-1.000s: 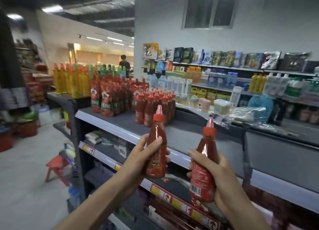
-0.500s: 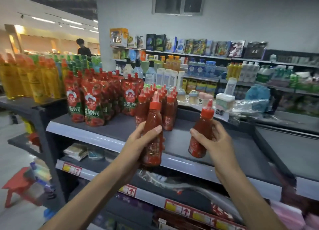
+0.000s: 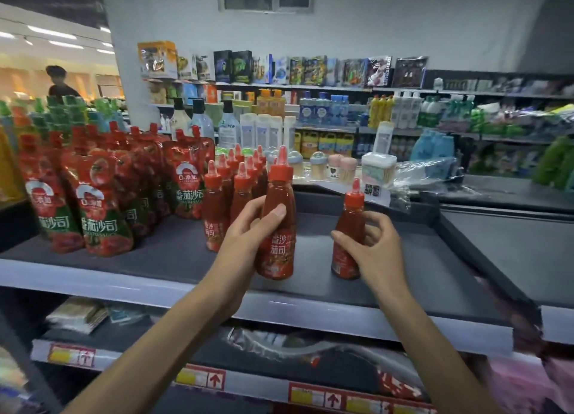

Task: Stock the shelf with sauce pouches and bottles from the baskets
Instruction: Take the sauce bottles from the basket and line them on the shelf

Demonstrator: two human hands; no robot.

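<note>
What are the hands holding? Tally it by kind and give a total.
Bottles: 2, the left bottle in the left hand, the right bottle in the right hand
Pouches: 0 held, all standing on the shelf
Total held: 2

Two upright red sauce bottles with red nozzle caps over grey shelf: left bottle, right bottle at its 3 o'clock. Stocked bottles at 10 o'clock; red pouches at 9 o'clock.
</note>
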